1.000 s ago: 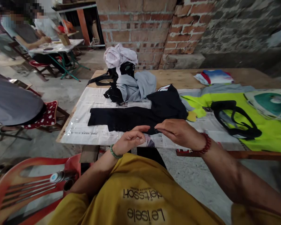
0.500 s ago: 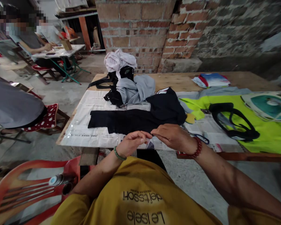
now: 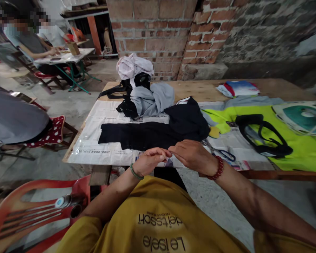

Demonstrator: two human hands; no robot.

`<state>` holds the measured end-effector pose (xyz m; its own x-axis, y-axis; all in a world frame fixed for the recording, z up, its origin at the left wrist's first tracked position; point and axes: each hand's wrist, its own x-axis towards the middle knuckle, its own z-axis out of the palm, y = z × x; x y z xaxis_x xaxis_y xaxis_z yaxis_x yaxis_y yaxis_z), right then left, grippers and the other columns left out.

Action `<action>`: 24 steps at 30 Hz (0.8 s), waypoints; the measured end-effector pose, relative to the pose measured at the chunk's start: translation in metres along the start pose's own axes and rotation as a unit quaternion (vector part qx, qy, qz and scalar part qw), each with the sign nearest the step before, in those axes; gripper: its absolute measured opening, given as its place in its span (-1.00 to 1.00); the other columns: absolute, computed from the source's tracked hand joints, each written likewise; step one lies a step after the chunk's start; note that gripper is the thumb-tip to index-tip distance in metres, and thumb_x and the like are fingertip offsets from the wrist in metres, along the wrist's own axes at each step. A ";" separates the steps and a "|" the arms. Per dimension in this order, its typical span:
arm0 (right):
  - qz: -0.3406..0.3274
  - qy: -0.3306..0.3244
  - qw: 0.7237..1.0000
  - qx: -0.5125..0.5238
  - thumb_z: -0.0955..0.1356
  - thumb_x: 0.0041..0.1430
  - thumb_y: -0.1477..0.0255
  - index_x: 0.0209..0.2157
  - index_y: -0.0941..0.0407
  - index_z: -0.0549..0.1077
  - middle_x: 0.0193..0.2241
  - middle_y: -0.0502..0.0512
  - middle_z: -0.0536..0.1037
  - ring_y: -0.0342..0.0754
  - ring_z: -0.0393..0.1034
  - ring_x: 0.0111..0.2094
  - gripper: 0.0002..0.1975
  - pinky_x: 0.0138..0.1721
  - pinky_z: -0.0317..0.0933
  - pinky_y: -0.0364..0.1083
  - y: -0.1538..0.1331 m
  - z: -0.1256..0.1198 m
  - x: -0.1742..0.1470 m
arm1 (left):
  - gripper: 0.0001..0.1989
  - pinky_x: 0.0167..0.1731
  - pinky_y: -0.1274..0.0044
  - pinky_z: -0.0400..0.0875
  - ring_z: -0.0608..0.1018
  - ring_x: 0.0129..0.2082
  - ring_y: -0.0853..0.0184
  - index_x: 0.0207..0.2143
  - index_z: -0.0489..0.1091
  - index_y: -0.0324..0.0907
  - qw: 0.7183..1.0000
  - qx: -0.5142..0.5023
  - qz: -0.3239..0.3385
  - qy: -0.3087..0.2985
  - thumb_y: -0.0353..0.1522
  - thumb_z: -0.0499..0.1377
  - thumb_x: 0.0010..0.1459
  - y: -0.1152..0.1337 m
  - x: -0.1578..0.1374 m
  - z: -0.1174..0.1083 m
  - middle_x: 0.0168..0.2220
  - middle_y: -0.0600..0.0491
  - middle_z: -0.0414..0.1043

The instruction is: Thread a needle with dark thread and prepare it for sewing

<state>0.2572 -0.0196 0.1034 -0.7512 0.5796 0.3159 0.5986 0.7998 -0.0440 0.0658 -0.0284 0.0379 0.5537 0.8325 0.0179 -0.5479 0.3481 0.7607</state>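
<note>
Over the table's front edge my left hand and my right hand meet at the fingertips. Each has its fingers pinched together; anything between them is too small to make out. Just beyond them a black garment lies flat, one long narrow part stretching left and a bunched part at the right. Scissors with blue handles rest right of my right hand, partly hidden behind it. Newspaper under clear plastic covers the tabletop beneath the garment.
Behind the black garment are a grey cloth and a pale bundled cloth. A neon yellow garment, a black strap and a green-and-white iron lie right. A red chair holds bottles. People sit at left.
My right hand has shifted slightly left and turned, uncovering more of the scissors. My left hand stays almost in place, and the garments have not moved.
</note>
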 end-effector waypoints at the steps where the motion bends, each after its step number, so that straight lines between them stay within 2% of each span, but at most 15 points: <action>1: 0.001 0.001 1.000 -0.005 0.17 0.26 0.48 -0.34 0.16 0.46 -0.50 0.05 0.46 -0.17 0.29 -0.43 -0.75 -0.36 0.05 -0.16 0.000 0.000 0.000 | -0.83 -0.25 0.53 0.35 0.46 -0.20 0.33 -0.46 0.44 -0.26 1.000 -0.004 -0.004 0.000 -0.34 0.33 -0.05 0.000 0.000 -0.001 -0.24 -0.03 0.44; 5: -0.006 0.014 1.000 -0.016 0.18 0.24 0.49 -0.35 0.16 0.45 -0.53 0.04 0.43 -0.17 0.25 -0.47 -0.77 -0.38 0.01 -0.15 0.000 0.002 -0.001 | -0.83 -0.24 0.52 0.35 0.46 -0.18 0.30 -0.46 0.44 -0.26 1.000 -0.021 -0.024 -0.003 -0.34 0.33 -0.05 0.000 -0.001 -0.002 -0.25 -0.05 0.45; 10: -0.017 0.020 0.999 -0.028 0.18 0.23 0.52 -0.37 0.17 0.44 -0.54 0.05 0.42 -0.15 0.24 -0.48 -0.78 -0.40 -0.02 -0.14 -0.001 0.006 -0.001 | -0.80 -0.26 0.49 0.36 0.46 -0.24 0.32 -0.48 0.41 -0.25 0.998 -0.047 -0.044 -0.012 -0.33 0.34 -0.08 0.000 -0.002 -0.001 -0.36 0.00 0.41; 18: -0.004 0.015 0.999 -0.029 0.20 0.22 0.51 -0.37 0.16 0.44 -0.53 0.03 0.42 -0.15 0.26 -0.46 -0.80 -0.40 0.01 -0.14 0.001 0.007 -0.002 | -0.84 -0.22 0.43 0.35 0.46 -0.30 0.33 -0.45 0.41 -0.24 0.996 -0.084 -0.038 -0.017 -0.35 0.32 -0.05 0.001 -0.002 -0.007 -0.43 0.06 0.35; 24: 0.027 0.005 0.998 -0.049 0.18 0.23 0.50 -0.35 0.15 0.45 -0.51 0.04 0.45 -0.16 0.30 -0.45 -0.77 -0.38 0.06 -0.15 0.010 0.005 -0.008 | -0.85 -0.21 0.41 0.36 0.47 -0.27 0.31 -0.47 0.39 -0.26 0.997 -0.073 -0.027 0.012 -0.37 0.30 -0.03 0.009 -0.006 -0.017 -0.42 0.05 0.35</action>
<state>0.2681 -0.0155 0.0958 -0.7138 0.6200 0.3257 0.6633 0.7477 0.0304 0.0469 -0.0235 0.0334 0.5714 0.8198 -0.0369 -0.6037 0.4504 0.6578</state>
